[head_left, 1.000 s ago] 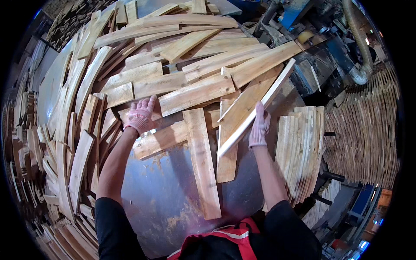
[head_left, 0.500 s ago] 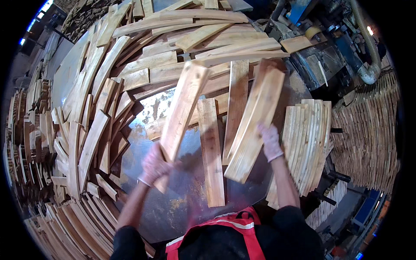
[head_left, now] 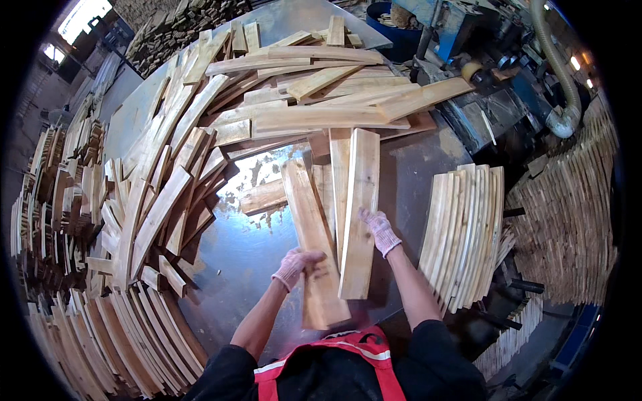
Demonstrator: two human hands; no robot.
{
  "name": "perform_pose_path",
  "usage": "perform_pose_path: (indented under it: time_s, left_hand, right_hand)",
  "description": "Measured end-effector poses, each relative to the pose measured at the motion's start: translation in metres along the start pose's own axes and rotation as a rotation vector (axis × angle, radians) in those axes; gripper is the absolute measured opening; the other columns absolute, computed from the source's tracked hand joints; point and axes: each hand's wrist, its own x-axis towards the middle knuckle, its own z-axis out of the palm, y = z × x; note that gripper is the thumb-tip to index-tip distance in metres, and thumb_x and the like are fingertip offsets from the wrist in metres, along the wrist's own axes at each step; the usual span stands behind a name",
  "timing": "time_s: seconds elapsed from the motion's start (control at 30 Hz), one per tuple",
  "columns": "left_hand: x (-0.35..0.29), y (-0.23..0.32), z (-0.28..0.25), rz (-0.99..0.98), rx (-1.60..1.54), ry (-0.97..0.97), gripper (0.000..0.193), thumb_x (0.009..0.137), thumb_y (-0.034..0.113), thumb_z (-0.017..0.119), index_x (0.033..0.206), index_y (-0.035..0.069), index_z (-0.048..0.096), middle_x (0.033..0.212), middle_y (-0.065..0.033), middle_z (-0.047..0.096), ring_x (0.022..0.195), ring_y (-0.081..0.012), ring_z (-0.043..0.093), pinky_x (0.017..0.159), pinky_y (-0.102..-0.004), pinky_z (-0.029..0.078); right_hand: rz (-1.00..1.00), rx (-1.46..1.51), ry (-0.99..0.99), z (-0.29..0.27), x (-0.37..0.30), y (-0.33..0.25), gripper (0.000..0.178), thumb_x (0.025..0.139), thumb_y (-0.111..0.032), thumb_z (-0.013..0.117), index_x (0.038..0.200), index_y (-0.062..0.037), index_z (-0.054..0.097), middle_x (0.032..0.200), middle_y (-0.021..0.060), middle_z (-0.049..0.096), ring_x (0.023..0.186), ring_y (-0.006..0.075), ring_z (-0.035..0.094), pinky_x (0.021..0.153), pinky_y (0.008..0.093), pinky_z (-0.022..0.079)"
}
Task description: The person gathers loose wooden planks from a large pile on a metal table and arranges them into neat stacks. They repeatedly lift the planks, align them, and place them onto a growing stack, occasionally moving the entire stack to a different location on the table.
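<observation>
My left hand (head_left: 297, 266), in a pale knitted work glove, is closed on the lower part of a wooden board (head_left: 307, 227) that slants toward me. My right hand (head_left: 380, 232), gloved alike, grips the right edge of a second wooden board (head_left: 362, 180), which stands nearly lengthwise in front of me. Between these two, partly covered, a narrower-looking board (head_left: 339, 160) shows, with another plank behind it. The lower ends of the held boards come close to each other above the metal tabletop (head_left: 247, 287). The fingers under the boards are hidden.
A loose heap of boards (head_left: 321, 113) spreads over the table's far and left sides. At the right edge stands a neat row of curved boards (head_left: 461, 234). Stacked slats (head_left: 127, 341) lie at lower left. A blue machine with a hose (head_left: 565, 80) is at far right.
My left hand has moved right with its board, and my right hand has moved left with its own. The boards are now close together and steadier. The view has shifted slightly.
</observation>
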Motion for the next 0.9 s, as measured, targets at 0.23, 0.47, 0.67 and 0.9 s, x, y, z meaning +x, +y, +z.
perform_pose_path:
  time_s: [0.23,0.47,0.67,0.9]
  left_hand:
    - [-0.116,0.028,-0.096,0.216,-0.026,0.396,0.03,0.092,0.015,0.07,0.118,0.005,0.061,0.093,-0.0142,0.07,0.074,-0.031,0.073,0.059,-0.0431,0.066]
    - [-0.147,-0.088,-0.135,0.275,0.02,0.79,0.028,0.09,0.022,0.072,0.112,0.008,0.062,0.089,-0.0076,0.067,0.07,-0.0177,0.065,0.056,-0.0354,0.057]
    - [-0.115,-0.102,-0.118,0.197,0.267,0.886,0.093,0.088,0.048,0.076,0.153,-0.004,0.034,0.128,-0.0218,0.063,0.122,-0.0329,0.059,0.105,-0.0398,0.044]
    - [-0.099,-0.099,-0.084,0.142,0.774,1.062,0.134,0.066,0.044,0.092,0.16,-0.005,0.01,0.152,-0.033,0.035,0.14,-0.046,0.038,0.115,-0.0478,0.038]
  right_hand:
    - [0.168,-0.073,-0.169,0.024,-0.068,0.031,0.068,0.085,-0.068,0.071,0.117,-0.0092,0.065,0.112,0.0044,0.07,0.1,0.0152,0.065,0.087,0.0313,0.054]
    - [0.294,-0.541,-0.408,0.168,-0.092,0.086,0.086,0.101,-0.064,0.042,0.153,0.0048,0.041,0.155,0.0235,0.044,0.146,0.0333,0.039,0.123,0.0397,0.027]
    - [-1.274,-2.367,-0.621,0.17,-0.113,0.186,0.07,0.1,-0.039,0.044,0.144,0.015,0.047,0.151,0.0301,0.047,0.139,0.0415,0.048,0.116,0.0474,0.036]
    - [-0.238,-1.584,-1.051,0.217,-0.039,0.058,0.046,0.092,-0.042,0.052,0.102,-0.0035,0.077,0.112,0.0262,0.072,0.104,0.0408,0.07,0.089,0.0513,0.056]
